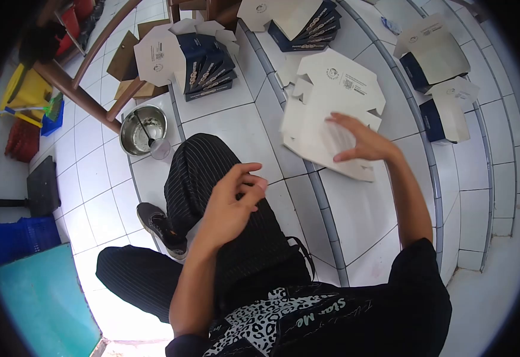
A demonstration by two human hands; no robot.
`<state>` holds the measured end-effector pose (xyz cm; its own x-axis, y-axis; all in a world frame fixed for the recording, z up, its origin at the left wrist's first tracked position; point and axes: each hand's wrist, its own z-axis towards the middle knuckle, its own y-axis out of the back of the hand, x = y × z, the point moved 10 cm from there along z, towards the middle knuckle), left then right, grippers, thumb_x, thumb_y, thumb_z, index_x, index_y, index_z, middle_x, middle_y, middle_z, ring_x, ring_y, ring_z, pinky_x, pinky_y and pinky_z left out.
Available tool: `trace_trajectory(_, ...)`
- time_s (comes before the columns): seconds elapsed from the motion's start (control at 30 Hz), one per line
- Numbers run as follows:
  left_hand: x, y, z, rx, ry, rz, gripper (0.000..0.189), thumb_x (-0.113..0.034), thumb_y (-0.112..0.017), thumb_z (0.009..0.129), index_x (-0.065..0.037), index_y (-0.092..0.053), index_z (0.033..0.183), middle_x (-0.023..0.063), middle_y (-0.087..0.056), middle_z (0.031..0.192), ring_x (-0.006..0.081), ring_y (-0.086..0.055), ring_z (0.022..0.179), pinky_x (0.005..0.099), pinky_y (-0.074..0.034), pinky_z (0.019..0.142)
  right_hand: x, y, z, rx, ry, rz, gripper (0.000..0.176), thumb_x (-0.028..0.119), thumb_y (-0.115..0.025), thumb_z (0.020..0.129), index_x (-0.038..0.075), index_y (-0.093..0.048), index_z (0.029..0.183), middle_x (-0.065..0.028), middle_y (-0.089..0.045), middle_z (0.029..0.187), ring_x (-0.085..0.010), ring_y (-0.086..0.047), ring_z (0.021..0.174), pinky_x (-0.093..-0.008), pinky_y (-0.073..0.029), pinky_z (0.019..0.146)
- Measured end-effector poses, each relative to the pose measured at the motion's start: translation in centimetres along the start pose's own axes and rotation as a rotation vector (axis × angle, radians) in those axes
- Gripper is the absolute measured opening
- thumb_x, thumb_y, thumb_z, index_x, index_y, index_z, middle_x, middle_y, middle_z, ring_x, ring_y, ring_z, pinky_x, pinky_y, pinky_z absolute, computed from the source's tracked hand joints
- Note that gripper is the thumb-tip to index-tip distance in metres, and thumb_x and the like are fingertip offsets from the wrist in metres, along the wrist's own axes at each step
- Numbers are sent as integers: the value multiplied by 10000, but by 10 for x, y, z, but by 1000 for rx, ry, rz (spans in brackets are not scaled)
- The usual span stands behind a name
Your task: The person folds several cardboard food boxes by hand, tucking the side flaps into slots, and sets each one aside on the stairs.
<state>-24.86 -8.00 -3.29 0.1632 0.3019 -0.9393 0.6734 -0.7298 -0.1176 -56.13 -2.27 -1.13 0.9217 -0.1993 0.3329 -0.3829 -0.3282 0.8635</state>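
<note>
Flat white cardboard box blanks (331,101) with a small printed logo lie on the tiled step, right of centre. Over their lower right part is my right hand (361,140), thumb and fingers spread; whether it touches the top sheet is unclear. My left hand (236,196) hovers above my striped trouser leg, fingers loosely curled and apart, with nothing in it. Dark blue and white folded boxes (209,68) stand in a fanned stack beyond my knee. Another such stack (307,30) is at the top centre.
A metal bowl (143,131) with a dark-handled tool sits beside my knee, a clear cup (160,149) next to it. Two open boxes (432,56) (447,116) stand on the right step. Wooden chair legs (75,89) rise at upper left.
</note>
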Motion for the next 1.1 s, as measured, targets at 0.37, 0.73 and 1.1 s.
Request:
trace_trajectory(0.37,5,23,7,-73,13,-53,389,-271,-576,1046,-48,-599,1364,85,-703,1179,171,-658,1061,326,-500,932,-9,-50,-5,44,-66,83,1220,572,-925,597,170,-372,1608,-147,-154,1727,-367,-116,1594,-528,-171,1292)
trace_trajectory(0.73,4,21,14,-65,-77,-150,443,-296,-605,1040,-19,-565,1383,115,-677,1237,187,-645,1125,329,-488,976,22,84,-45,-809,-64,-127,172,109,-627,970,18,-709,1091,-145,-738,950,-302,-692,773,-405,-509,722)
trace_trajectory(1.1,12,53,-10,-640,-244,-449,542,-173,-629,1034,65,-422,1475,173,-560,1424,237,-550,1300,375,-427,1095,264,-40,-68,-474,474,-42,440,145,-702,895,-10,-606,1295,-193,-630,1268,-315,-664,1129,-423,-510,1014)
